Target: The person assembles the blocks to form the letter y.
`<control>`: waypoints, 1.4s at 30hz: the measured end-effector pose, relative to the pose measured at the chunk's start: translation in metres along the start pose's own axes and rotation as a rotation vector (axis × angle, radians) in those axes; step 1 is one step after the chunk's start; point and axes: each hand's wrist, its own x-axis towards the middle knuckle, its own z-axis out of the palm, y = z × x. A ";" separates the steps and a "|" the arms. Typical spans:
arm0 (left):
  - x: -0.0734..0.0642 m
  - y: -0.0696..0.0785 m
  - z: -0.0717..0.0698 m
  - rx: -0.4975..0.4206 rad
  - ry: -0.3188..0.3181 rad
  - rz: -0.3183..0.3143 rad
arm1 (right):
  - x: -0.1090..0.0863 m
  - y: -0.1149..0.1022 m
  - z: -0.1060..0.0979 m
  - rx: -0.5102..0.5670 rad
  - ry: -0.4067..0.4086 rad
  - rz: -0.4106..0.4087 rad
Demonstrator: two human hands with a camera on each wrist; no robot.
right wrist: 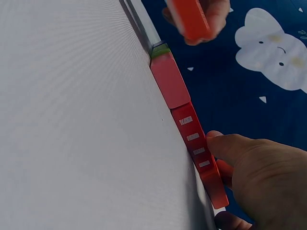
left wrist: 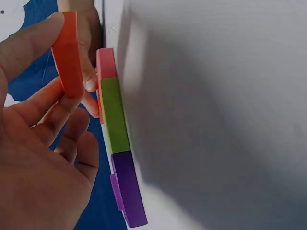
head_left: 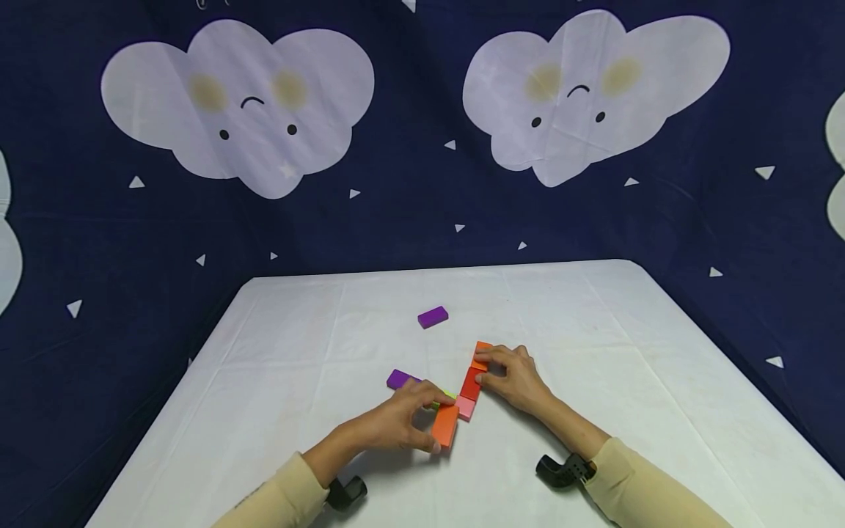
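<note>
My left hand (head_left: 403, 418) pinches an orange block (head_left: 445, 425) between thumb and fingers, raised off the table in the left wrist view. On the white cloth lies a bent row of blocks laid end to end: purple (left wrist: 128, 189), green (left wrist: 115, 115), pink (head_left: 465, 408), red (head_left: 471, 384) and a second orange block (head_left: 483, 346). The right hand (head_left: 518, 381) grips the far end of the row, its thumb against the red block and its fingers at the orange one. White marks show on the red block's side in the right wrist view.
Another purple block (head_left: 433, 317) lies apart, farther back on the white-covered table (head_left: 297, 330). Behind the table hangs a dark blue cloth (head_left: 409, 235) with white clouds and triangles. Black wrist devices (head_left: 564, 471) sit at both cuffs.
</note>
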 end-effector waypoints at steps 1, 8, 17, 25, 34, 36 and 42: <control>0.000 0.000 0.001 0.010 -0.010 0.004 | 0.000 0.000 0.000 0.001 -0.002 0.002; -0.002 -0.001 0.007 0.049 -0.083 0.003 | 0.000 -0.001 -0.001 0.001 -0.003 0.007; -0.004 0.003 0.010 0.077 -0.108 0.004 | 0.001 -0.001 -0.001 0.004 -0.009 0.017; -0.003 -0.002 0.013 0.106 -0.093 0.008 | 0.000 0.000 0.000 0.012 0.001 0.003; -0.005 -0.003 0.014 0.122 -0.072 0.037 | 0.000 0.000 -0.001 0.002 0.008 -0.005; -0.005 -0.003 0.014 0.122 -0.071 0.045 | 0.000 0.000 -0.001 0.005 0.013 -0.009; -0.006 -0.002 0.014 0.100 -0.065 0.043 | 0.000 0.001 0.000 0.010 0.019 -0.014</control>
